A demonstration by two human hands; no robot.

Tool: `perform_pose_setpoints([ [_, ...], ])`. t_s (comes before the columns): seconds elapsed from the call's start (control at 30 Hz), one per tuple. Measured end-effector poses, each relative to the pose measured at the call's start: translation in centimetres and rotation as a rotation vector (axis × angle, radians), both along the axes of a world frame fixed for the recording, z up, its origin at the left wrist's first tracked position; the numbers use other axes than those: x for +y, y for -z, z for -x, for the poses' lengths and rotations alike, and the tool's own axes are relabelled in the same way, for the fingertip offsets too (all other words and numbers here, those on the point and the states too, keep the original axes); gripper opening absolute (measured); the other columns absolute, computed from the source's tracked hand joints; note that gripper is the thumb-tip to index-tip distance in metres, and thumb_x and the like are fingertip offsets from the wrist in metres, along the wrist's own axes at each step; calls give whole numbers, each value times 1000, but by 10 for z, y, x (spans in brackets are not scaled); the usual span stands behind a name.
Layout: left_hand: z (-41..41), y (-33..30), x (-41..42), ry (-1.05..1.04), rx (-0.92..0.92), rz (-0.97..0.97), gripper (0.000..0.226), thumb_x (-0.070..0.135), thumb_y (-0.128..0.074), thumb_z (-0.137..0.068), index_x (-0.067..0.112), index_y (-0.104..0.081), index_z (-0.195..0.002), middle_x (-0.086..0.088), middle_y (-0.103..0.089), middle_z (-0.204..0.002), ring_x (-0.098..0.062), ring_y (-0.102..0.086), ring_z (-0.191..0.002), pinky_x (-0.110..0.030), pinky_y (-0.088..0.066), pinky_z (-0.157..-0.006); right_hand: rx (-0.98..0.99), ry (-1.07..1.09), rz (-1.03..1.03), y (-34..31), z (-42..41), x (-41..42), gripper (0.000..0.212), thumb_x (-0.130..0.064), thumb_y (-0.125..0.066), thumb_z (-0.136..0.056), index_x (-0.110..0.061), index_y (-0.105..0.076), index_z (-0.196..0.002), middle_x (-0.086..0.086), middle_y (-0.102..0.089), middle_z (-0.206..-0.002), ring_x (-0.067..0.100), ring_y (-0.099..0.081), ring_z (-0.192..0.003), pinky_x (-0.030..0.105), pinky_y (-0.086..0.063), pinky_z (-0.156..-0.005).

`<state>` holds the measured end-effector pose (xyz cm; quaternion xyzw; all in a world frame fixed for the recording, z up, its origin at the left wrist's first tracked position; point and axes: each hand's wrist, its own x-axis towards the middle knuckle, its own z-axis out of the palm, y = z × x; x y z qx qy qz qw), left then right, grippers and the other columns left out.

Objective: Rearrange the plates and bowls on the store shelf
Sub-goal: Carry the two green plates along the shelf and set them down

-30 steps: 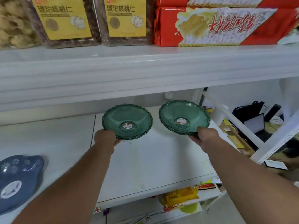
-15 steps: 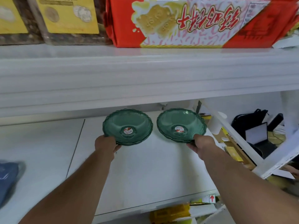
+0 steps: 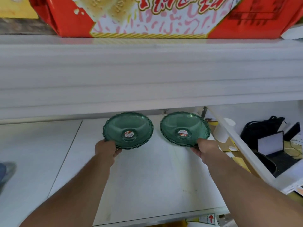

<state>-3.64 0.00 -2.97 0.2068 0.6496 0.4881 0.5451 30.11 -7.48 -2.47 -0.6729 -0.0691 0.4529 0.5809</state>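
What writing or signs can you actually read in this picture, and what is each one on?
Red biscuit package: large red characters, upside down and cut off by the frame; not readable.
Sticker in the left green bowl: too small to read.
Sticker in the right green bowl: too small to read.
Tag on the shelf's front edge: a red upward arrow, no words legible.
Yellow label, top left: no text visible.

Soft, even daylight-like light fills the scene, with faint shadows on the white shelf [image 3: 147, 177] under the two forearms. The shelf's back edge is dimmer beneath the upper shelf [image 3: 147, 71]. Wide-angle distortion bows the upper shelf's edge. The corners and left edge are smeared; the biscuit box [image 3: 155, 17] looks soft.
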Motion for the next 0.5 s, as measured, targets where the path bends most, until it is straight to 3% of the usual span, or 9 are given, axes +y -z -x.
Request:
perform_pose_setpoints([
  [0.07,-1,1,2,-1,-19,2,22,-6,-57,-89,7,-65,-105,-14,-70,-97,-28,-71,-84,-34,-63,-62,8,0,2,-1,-1,3,18,2,-56,-92,-4,-59,-109,16,-69,-110,24,-68,-75,37,-61,-68],
  [0.27,-3,3,8,21,-59,-25,23,-4,-54,-95,3,-61,-115,-16,-67,-101,-31,-68,-86,-41,-58,-80,20,-30,30,-3,2,11,25,2,-56,-92,-3,-60,-116,17,-68,-113,24,-68,-76,26,-57,-41],
  [0.43,0,1,7,56,-78,-36,14,4,-52,-99,6,-58,-112,-12,-65,-94,-26,-67,-83,-39,-56,-80,16,-46,57,-5,5,12,28,1,-54,-94,-1,-61,-122,18,-69,-115,24,-67,-75,27,-57,-41],
  [0.5,2,1,7,66,-87,-28,14,8,-51,-100,6,-57,-113,-11,-63,-93,-25,-66,-85,-39,-55,-82,38,-42,43,-7,7,11,28,-5,-54,-97,-2,-58,-124,18,-67,-118,26,-67,-82,31,-60,-51],
])
